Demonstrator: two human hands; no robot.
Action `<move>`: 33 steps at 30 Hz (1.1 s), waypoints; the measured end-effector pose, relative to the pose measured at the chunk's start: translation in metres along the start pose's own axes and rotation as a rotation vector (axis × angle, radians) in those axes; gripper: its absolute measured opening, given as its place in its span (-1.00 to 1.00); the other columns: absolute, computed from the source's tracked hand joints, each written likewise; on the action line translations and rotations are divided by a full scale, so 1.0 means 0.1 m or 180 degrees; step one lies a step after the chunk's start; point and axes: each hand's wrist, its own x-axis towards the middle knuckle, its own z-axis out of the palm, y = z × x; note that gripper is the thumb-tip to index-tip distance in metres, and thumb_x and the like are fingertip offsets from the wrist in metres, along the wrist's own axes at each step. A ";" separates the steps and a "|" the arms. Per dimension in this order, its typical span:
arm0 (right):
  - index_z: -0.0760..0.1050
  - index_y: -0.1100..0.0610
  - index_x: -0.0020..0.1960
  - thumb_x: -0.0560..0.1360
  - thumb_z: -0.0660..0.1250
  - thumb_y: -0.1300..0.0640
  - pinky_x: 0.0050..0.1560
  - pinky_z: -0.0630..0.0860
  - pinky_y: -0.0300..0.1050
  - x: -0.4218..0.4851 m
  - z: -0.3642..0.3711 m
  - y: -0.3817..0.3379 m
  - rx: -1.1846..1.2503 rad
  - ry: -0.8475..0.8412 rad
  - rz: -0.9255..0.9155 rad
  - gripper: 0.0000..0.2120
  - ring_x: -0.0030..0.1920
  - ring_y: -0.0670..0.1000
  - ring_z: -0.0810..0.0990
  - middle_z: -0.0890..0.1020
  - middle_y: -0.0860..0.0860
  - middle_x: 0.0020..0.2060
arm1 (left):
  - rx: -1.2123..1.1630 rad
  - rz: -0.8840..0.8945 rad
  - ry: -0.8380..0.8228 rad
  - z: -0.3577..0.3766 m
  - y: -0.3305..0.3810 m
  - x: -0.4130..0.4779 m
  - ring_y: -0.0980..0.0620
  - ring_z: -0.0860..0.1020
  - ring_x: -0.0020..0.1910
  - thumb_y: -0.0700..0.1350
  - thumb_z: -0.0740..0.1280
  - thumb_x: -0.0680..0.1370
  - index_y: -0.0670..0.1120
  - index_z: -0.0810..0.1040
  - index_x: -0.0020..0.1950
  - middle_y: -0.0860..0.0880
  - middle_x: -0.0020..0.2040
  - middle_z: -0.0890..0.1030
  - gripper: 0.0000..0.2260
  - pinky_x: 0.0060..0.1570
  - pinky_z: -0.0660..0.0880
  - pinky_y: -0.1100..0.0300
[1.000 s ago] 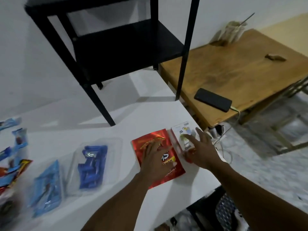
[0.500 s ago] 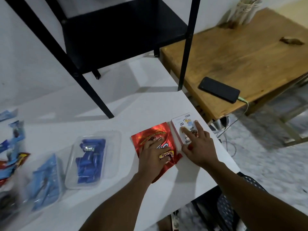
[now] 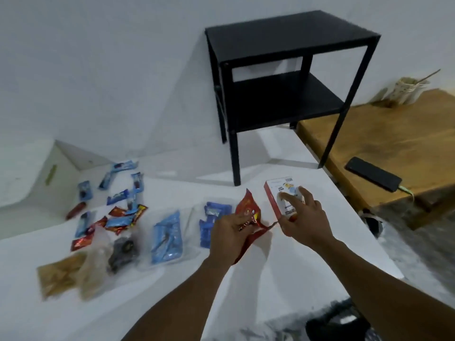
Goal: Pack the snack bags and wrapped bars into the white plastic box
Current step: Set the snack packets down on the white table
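My left hand (image 3: 230, 232) grips a red snack bag (image 3: 250, 210) and holds it tilted up off the white table (image 3: 283, 267). My right hand (image 3: 304, 217) has its fingers around a small white and red carton (image 3: 279, 193) at the table's right side. The white plastic box (image 3: 29, 173) stands open at the far left. Several blue wrapped bars (image 3: 118, 199) and small red packets (image 3: 115, 212) lie scattered near it. Two clear packs of blue bars (image 3: 167, 236) (image 3: 211, 217) lie left of my left hand.
A black metal shelf (image 3: 283, 77) stands on the table at the back. A brown bag (image 3: 59, 274) and a clear bag with dark pieces (image 3: 118, 249) lie at the front left. A wooden table (image 3: 384, 143) with a black phone (image 3: 373, 174) is at the right.
My left hand has closed on the red bag and lifted it off the table. My right hand has closed around the carton. The view has swung left, bringing the box and bars into sight.
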 end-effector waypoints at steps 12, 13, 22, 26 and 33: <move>0.45 -0.18 0.36 0.34 0.34 -0.13 0.30 0.46 0.16 -1.28 0.03 -4.11 0.0934 0.0623 -0.1852 -0.42 0.32 0.26 0.46 0.29 0.09 0.49 | 0.0213 0.0463 0.1842 -3.90 0.32 -1.79 0.03 0.69 -0.08 -0.20 0.53 0.38 0.05 0.71 -0.01 -0.02 -0.05 0.74 -0.76 0.00 0.62 0.03; 0.44 -0.20 0.36 0.34 0.33 -0.16 0.32 0.44 0.15 -1.47 0.18 -4.48 0.0997 0.0450 -0.2007 -0.42 0.34 0.24 0.45 0.28 0.07 0.49 | 0.0333 0.0371 0.1985 -4.22 0.19 -2.03 0.02 0.69 -0.08 -0.19 0.53 0.38 0.06 0.71 0.00 -0.02 -0.03 0.74 -0.75 0.01 0.62 0.03; 0.45 -0.16 0.37 0.37 0.34 -0.21 0.37 0.40 -0.03 -3.46 2.60 -6.27 0.0524 -0.2289 -0.2783 -0.42 0.36 0.05 0.45 0.35 0.01 0.43 | 0.0812 -0.1849 0.2659 -5.54 -2.02 -4.45 0.07 0.68 -0.11 -0.07 0.55 0.38 0.06 0.72 0.03 0.03 -0.03 0.74 -0.77 -0.06 0.59 0.14; 0.56 0.09 0.27 0.39 0.37 -0.12 0.17 0.53 -0.12 -4.09 3.71 -6.15 0.0189 -0.3450 -0.2625 -0.49 0.17 0.00 0.60 0.58 0.07 0.24 | 0.0547 -0.2852 0.2634 -5.18 -2.93 -5.34 0.08 0.69 -0.13 -0.11 0.52 0.43 0.01 0.72 0.05 0.00 -0.04 0.74 -0.79 -0.02 0.62 0.12; 0.46 -0.08 0.40 0.52 0.25 -0.05 0.25 0.41 -0.22 -4.22 6.24 -5.70 -0.0301 -0.4344 -0.1460 -0.55 0.29 -0.08 0.51 0.51 -0.09 0.35 | -0.0128 -0.3706 0.2688 -4.69 -5.14 -5.60 0.10 0.69 -0.14 -0.07 0.49 0.45 0.03 0.71 0.08 0.00 -0.07 0.75 -0.79 -0.04 0.59 0.22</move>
